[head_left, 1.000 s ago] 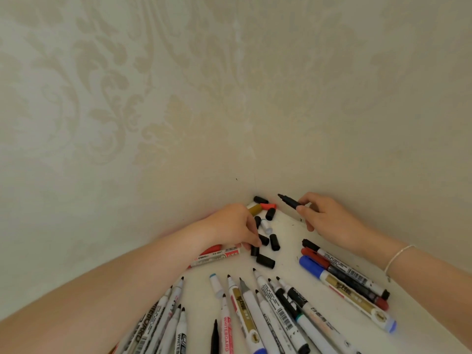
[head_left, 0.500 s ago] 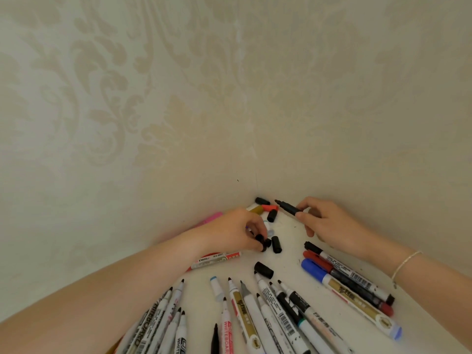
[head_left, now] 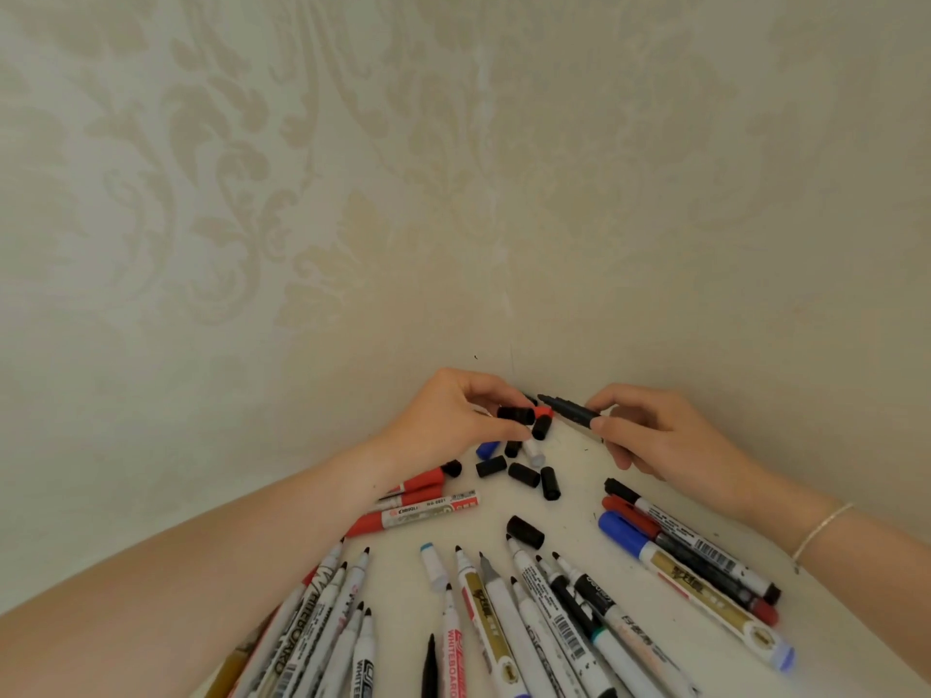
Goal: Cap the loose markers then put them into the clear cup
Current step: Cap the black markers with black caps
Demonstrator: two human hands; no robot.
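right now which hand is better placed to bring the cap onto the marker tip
Left. The left hand pinches a short black plastic cap just short of the bare tip of the slim black marker, which the right hand holds pointing toward it.

Left hand (head_left: pixel 443 420) pinches black cap (head_left: pixel 515 414); right hand (head_left: pixel 655 435) holds uncapped black marker (head_left: pixel 567 409).

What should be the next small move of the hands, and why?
Probably bring the black cap in the left hand onto the bare tip of the black marker in the right hand: cap and tip already face each other, a small gap apart.
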